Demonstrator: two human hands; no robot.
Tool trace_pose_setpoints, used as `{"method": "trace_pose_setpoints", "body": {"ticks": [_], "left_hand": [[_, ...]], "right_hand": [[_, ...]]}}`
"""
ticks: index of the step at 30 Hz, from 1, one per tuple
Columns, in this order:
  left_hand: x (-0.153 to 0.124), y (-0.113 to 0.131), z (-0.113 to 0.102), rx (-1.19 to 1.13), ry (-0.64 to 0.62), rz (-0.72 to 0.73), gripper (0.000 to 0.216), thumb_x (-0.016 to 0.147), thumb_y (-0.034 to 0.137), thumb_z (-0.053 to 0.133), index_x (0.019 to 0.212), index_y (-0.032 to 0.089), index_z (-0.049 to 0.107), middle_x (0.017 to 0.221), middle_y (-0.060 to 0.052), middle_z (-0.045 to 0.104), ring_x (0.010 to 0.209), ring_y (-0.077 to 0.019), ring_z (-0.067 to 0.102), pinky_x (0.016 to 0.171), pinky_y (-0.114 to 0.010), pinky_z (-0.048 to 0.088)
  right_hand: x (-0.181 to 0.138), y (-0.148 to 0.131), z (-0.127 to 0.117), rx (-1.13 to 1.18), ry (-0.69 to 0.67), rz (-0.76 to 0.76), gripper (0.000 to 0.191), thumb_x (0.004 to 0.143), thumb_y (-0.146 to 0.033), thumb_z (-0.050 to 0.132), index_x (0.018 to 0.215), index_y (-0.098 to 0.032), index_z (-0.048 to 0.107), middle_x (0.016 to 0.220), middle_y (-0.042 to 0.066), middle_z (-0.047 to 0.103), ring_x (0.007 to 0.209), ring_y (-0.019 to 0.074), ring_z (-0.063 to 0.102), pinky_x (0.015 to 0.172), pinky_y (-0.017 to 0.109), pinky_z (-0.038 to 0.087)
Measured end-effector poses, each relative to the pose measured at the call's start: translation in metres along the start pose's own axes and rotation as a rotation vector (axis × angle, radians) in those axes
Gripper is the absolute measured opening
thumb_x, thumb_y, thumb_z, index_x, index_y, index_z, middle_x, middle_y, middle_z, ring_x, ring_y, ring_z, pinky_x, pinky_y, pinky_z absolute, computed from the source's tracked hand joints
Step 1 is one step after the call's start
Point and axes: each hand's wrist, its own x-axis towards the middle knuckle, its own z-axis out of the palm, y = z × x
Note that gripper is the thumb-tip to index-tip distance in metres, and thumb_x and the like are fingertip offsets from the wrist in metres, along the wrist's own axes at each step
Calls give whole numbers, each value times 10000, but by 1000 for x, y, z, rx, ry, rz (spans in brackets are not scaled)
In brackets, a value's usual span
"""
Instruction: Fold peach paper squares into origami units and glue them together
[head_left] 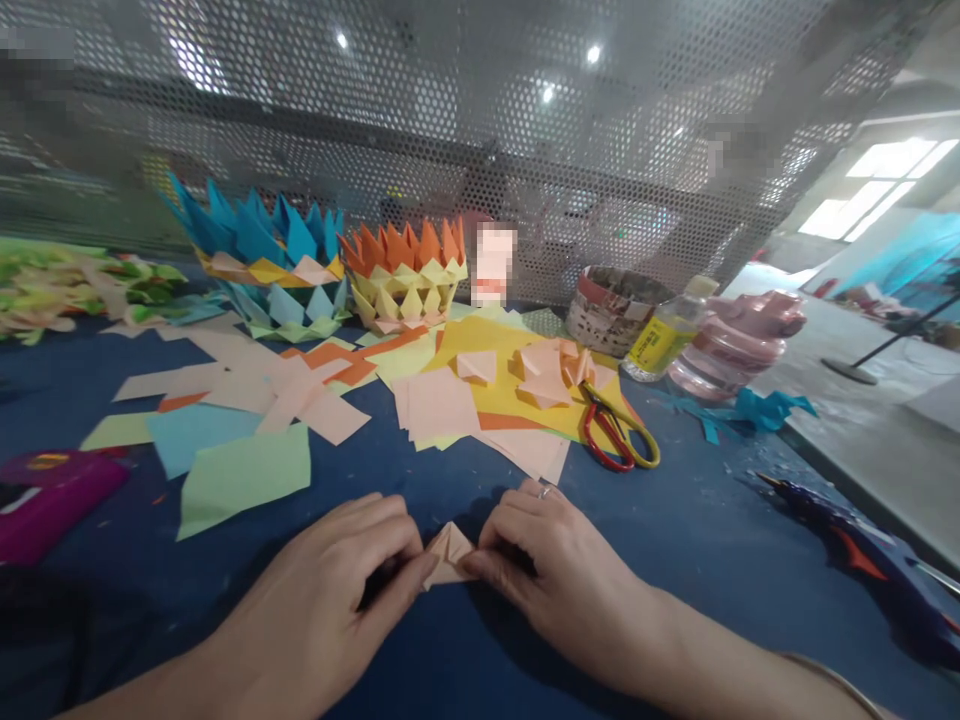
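A small peach paper piece (451, 556), folded to a point at the top, lies low on the blue table between my hands. My left hand (349, 575) pinches its left corner between thumb and fingers. At the opposite corner my right hand (551, 570), with a ring on one finger, pinches the paper too. Just beyond my hands is a stack of peach paper squares (435, 405). Several folded peach pieces (546, 372) rest on yellow paper (480, 340). Scissors with red and yellow handles (616, 425) lie to their right.
Folded-paper crowns, one blue (277, 235) and one orange and yellow (409, 265), stand at the back. Paper strips (232, 370) and a green sheet (247, 475) lie left. A clear bottle (667, 335), a pink bottle (731, 345) and a glue gun (847, 540) are right.
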Motion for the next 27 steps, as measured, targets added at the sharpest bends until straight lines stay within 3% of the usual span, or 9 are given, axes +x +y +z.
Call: {"method": "trace_pose_setpoints", "body": {"ticks": [16,27], "left_hand": [[-2,-2,6,116,19,27,366,1039,295,443,682,240,505,672,22,573,616,-174,567,633,-327,403],[-7,-4,10,200,61,90,319,1049,273,430,747,234,524,711,15,578,642,-198,582,656,-363,397]], "right_hand": [[-3,-3,13,-138,-8,62,250,977,-221,680,751,-205,573,770,-5,664,709,175,564,740,337,408],[-5,-4,21,-321,81,1,256,967,-239,696,750,-213,562,748,13,667,699,207,587,717,364,415]]}}
